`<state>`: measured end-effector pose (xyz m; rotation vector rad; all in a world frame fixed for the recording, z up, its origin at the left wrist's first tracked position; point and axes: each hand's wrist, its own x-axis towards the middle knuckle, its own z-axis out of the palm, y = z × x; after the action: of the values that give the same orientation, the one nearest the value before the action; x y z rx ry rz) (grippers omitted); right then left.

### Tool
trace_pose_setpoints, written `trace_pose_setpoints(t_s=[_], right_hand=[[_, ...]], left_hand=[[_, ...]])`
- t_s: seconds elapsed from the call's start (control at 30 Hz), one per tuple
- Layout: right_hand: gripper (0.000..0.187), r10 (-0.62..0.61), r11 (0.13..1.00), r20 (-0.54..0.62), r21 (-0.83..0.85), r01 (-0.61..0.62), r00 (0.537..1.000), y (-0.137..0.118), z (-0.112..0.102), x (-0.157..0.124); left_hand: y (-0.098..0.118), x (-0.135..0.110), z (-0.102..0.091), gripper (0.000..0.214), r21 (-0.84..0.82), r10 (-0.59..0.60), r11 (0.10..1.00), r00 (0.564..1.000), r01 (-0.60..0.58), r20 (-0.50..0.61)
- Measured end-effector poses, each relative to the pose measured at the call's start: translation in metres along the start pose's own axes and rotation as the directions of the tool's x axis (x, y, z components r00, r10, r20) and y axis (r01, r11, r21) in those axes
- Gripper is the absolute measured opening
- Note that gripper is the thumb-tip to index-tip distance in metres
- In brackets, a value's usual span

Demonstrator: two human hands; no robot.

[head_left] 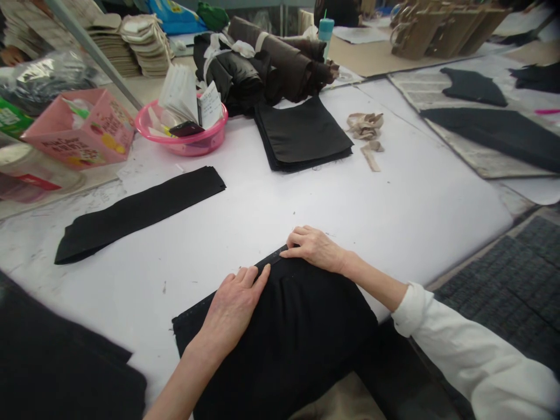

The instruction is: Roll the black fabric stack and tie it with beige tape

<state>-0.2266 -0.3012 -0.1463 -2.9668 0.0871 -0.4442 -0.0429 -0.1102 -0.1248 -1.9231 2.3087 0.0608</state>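
Observation:
A large piece of black fabric [301,326] hangs over the near table edge toward my lap. Along its far edge runs a narrow strip with small pale marks. My left hand [236,303] lies flat on that fabric just below the strip, index finger stretched out and the others slightly bent. Thumb and curled fingers of my right hand [315,248] pinch the strip near its far right corner. Left of my hands lie a long folded black fabric strip [144,213] and more dark fabric [56,356].
Across the white table [411,204] are a stack of black panels [304,131], beige strips [366,128], a pink basin [188,143] with papers and a pink box [83,131]. Dark fabric rolls [280,58] lie behind. At right, black pieces [503,134] rest on a grey board.

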Motion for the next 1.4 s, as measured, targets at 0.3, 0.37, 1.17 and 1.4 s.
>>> trace_pose_setpoints(t_s=[0.3,0.37,1.17,1.4], right_hand=[[0.022,0.003,1.000,0.021,-0.015,-0.003,1.000,0.010,-0.008,-0.008],[0.022,0.000,1.000,0.024,-0.015,0.000,1.000,0.011,-0.009,-0.010],[0.021,0.022,1.000,0.039,-0.016,-0.021,0.999,0.026,-0.016,-0.024],[0.022,0.092,0.995,0.013,0.048,-0.092,0.996,0.033,-0.018,-0.032]], left_hand=[[0.003,0.011,-0.004,0.059,-0.093,-0.009,0.996,1.000,0.010,0.008],[0.005,0.015,-0.005,0.060,-0.081,-0.001,0.997,1.000,0.002,0.013],[0.025,0.059,-0.007,0.051,-0.053,0.053,0.997,0.996,-0.057,-0.065],[0.027,0.064,-0.007,0.053,-0.066,0.039,0.997,0.997,-0.043,-0.064]])
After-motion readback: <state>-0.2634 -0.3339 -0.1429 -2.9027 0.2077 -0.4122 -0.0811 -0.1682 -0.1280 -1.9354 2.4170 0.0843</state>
